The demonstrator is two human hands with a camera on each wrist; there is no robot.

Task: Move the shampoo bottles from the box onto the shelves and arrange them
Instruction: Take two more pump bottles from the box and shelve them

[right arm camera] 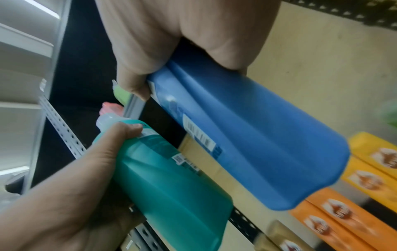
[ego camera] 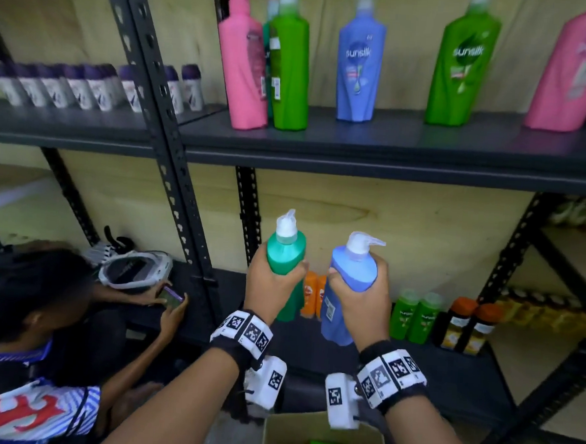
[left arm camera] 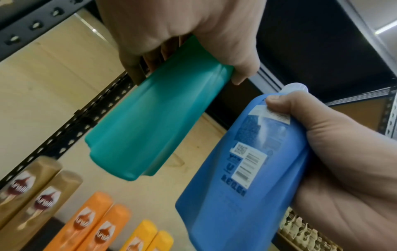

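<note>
Left hand grips teal bottle, right hand grips blue bottle; both midair btwn box & upper shelf. Risk: pump heads clip shelf edge on lift, or knock standing bottles.

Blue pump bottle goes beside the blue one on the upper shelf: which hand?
Right hand: it already grips the blue pump bottle, below the shelved blue bottle. Left hand holds the teal bottle.
</note>
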